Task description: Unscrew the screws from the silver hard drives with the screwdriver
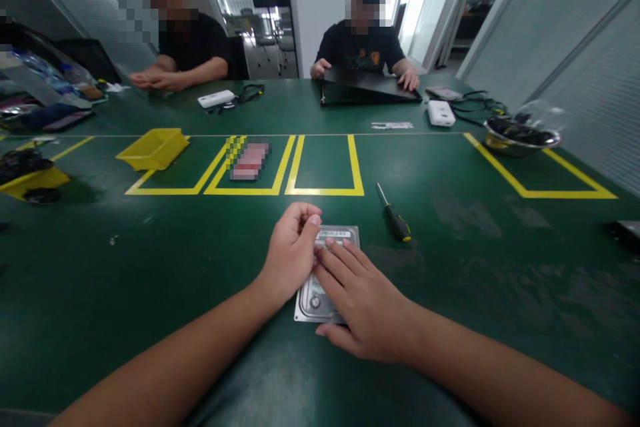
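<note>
A silver hard disk drive [315, 301] lies on the green table in front of me, its label partly covered by my hands. My right hand [357, 293] rests flat across its middle and right side, fingers stretched out and thumb near the lower edge. Beside the drive's upper left edge is my left hand [293, 247], closed with curled fingers and the thumb pressed toward them. Whatever it may hold is hidden. Up and right of the drive lies a screwdriver [395, 217] with a black and yellow handle, touched by neither hand.
Yellow tape outlines [325, 191] mark the green table [200, 320]. A yellow bin [156, 150] and a pink, blurred item [250, 161] lie beyond my hands. A metal bowl [523, 140] of dark parts stands at right. Two people sit opposite, one handling a black panel [370, 87].
</note>
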Tool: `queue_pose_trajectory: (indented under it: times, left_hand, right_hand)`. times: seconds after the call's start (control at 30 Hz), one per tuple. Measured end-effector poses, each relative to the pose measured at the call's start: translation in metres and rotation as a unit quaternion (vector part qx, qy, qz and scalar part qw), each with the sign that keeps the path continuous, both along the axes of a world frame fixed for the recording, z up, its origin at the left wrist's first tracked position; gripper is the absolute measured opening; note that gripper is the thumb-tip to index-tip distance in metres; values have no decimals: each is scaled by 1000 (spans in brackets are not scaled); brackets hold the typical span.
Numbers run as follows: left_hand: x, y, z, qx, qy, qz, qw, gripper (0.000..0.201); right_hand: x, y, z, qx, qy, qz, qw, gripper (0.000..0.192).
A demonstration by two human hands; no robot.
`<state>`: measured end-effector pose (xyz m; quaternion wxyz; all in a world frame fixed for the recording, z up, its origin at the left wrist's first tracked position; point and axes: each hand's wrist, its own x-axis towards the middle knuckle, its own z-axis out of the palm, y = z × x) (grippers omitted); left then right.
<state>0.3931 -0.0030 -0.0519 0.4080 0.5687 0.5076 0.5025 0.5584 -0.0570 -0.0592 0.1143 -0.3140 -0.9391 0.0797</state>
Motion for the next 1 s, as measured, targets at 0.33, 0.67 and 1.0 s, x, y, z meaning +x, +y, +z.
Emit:
queue_pose_trajectory:
  times: [0.33, 0.67, 1.0]
  left_hand:
    - [-27, 17, -22, -16, 58, 1, 998, 12]
    - [-49, 29, -27, -9, 162, -38, 986, 16]
    - [-61, 37, -16, 6, 220, -151, 964, 15]
  right_hand:
    - [1, 1, 1, -11, -6, -3, 1000, 80]
    - [1, 2, 2, -24, -10, -6, 1000, 82]
    - [2, 3, 5, -37, -17, 2, 999, 83]
